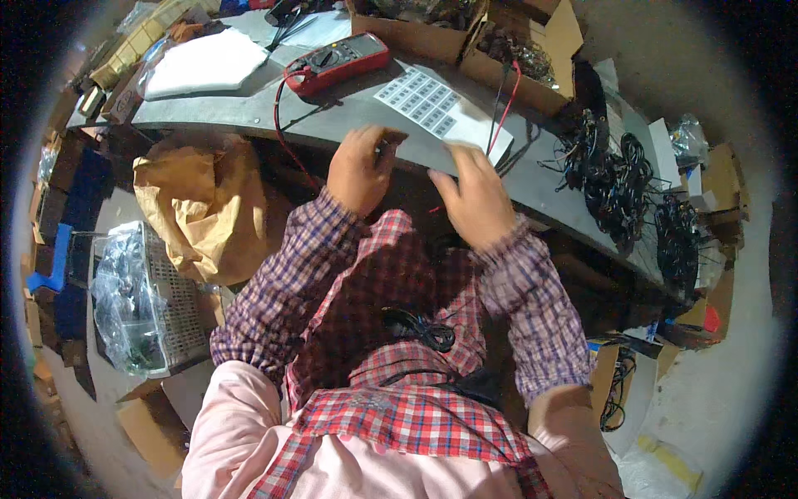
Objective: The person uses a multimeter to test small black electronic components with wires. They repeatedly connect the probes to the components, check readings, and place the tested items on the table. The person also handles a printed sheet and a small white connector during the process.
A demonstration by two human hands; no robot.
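Observation:
Near the front edge of the grey bench, my left hand [362,172] has loosely bent fingers, with a gap beside the thumb and nothing visible in it. To its right, my right hand [480,200] holds its thumb apart from its fingers, and I see nothing between them. Its fingertips overlap the near edge of a white sheet of printed labels [428,106]; whether they touch it I cannot tell. A red multimeter [341,63] lies beyond my left hand, with red and black test leads. A coiled black cable [426,329] rests on my lap, over the checked apron.
Bundles of black cables [611,170] lie along the bench's right side. Open cardboard boxes [519,62] stand at the back. White foam sheeting [206,63] is at the back left. Below are a crumpled brown paper bag [204,208] and a plastic basket [176,303] with clear bags.

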